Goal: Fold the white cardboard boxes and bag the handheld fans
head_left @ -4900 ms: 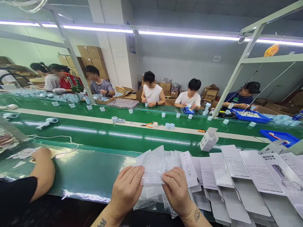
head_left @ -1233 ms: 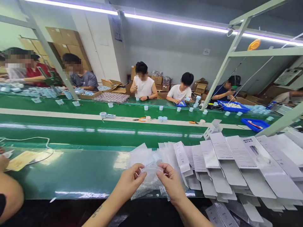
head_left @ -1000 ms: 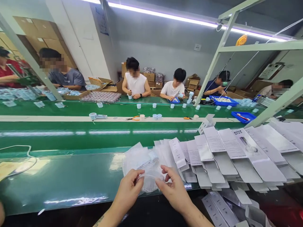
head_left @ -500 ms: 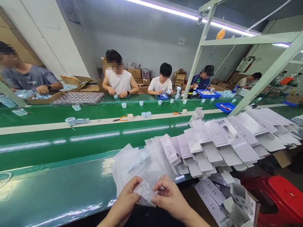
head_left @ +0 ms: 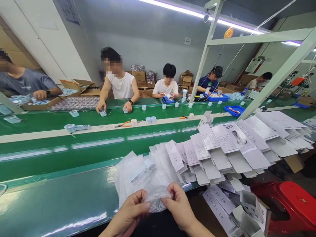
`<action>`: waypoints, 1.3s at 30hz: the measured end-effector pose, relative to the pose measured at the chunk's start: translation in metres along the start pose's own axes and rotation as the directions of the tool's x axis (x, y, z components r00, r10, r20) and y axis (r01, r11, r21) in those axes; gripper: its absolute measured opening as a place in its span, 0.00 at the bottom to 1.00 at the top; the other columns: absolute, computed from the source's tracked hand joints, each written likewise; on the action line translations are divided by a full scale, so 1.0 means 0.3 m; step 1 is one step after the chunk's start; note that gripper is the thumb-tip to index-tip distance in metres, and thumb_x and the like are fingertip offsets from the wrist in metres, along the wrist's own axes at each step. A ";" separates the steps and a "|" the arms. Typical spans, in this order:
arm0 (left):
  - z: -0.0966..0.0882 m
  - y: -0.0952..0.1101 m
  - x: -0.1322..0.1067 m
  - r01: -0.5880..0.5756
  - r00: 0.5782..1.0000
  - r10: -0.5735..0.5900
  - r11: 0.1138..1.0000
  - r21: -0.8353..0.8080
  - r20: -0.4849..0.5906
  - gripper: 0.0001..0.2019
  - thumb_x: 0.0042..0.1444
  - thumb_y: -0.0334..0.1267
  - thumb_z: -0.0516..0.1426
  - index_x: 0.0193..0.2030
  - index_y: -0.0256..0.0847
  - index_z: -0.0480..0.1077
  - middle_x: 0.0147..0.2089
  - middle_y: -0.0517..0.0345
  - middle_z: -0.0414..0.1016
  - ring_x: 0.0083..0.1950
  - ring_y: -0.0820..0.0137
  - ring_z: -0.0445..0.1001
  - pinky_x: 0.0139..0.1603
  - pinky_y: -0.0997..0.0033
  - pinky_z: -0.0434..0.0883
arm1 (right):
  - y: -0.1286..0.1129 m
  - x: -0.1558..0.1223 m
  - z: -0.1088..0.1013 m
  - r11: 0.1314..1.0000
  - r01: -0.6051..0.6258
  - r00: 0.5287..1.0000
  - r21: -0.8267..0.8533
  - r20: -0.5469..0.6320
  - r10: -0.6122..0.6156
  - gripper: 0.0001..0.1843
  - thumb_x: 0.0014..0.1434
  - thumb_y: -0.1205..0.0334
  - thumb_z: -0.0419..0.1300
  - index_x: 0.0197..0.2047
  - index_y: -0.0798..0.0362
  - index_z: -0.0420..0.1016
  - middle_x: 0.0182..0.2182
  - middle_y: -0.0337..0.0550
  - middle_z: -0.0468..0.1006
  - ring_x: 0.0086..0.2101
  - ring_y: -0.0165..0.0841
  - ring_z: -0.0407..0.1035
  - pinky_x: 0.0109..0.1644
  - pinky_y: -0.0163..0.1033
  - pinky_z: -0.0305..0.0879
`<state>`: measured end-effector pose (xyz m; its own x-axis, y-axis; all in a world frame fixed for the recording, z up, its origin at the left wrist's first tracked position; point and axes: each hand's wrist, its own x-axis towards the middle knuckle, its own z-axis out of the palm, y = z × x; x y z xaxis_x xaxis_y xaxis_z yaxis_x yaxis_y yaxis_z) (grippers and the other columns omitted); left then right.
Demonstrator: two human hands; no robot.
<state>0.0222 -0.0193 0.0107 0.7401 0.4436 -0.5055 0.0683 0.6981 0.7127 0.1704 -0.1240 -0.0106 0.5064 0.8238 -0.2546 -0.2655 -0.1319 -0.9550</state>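
Note:
Both of my hands pinch the near edge of a clear bubble-wrap bag point(head_left: 154, 194) at the front edge of the green bench. My left hand point(head_left: 132, 212) grips its left corner with thumb and fingers pressed together. My right hand point(head_left: 179, 207) grips the right corner the same way. Behind the bag lies a loose pile of more bubble-wrap bags point(head_left: 138, 171). A row of flat white folded cartons point(head_left: 222, 154) fans out to the right of the pile, overlapping each other.
A green conveyor belt point(head_left: 74, 144) runs across the middle with small light-blue cups point(head_left: 150, 119), a handheld device point(head_left: 74, 127) and orange pliers point(head_left: 124, 124) on it. Several people sit working along the far side. A red stool point(head_left: 288, 204) stands low right, beside more cartons point(head_left: 247, 210).
My view has swung right and the person's arm at my left has gone out of view. My hands have drawn the bag nearer, from a flat hold to a pinch at its edge.

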 end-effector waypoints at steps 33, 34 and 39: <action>0.020 0.031 0.119 -0.123 0.939 0.002 0.936 -0.330 -0.344 0.16 0.37 0.33 0.71 0.35 0.38 0.75 0.33 0.59 0.79 0.32 0.71 0.75 0.32 0.74 0.71 | 0.001 0.194 0.065 0.929 -0.252 0.967 0.271 0.115 0.228 0.21 0.37 0.49 0.71 0.30 0.55 0.72 0.20 0.33 0.69 0.21 0.25 0.59 0.28 0.33 0.56; 0.015 0.030 0.120 -0.116 0.935 -0.019 0.927 -0.357 -0.354 0.16 0.37 0.31 0.70 0.35 0.37 0.75 0.34 0.59 0.80 0.33 0.71 0.76 0.33 0.73 0.72 | -0.008 0.199 0.060 0.903 -0.279 0.960 0.327 0.125 0.252 0.22 0.36 0.50 0.72 0.30 0.56 0.73 0.21 0.34 0.70 0.22 0.26 0.62 0.30 0.34 0.58; -0.002 0.035 0.113 -0.107 0.908 -0.113 0.870 -0.482 -0.404 0.17 0.35 0.24 0.65 0.36 0.35 0.73 0.30 0.55 0.80 0.28 0.68 0.76 0.30 0.71 0.72 | -0.089 0.191 0.023 0.762 -0.499 0.862 0.413 0.326 0.388 0.25 0.32 0.55 0.75 0.32 0.59 0.74 0.25 0.42 0.77 0.26 0.29 0.71 0.35 0.36 0.65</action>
<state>0.0476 0.0035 0.0009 0.3935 0.5513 -0.7356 -0.3418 0.8306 0.4397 0.2008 -0.0694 0.0012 0.0661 0.8391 -0.5400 -0.7940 -0.2835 -0.5378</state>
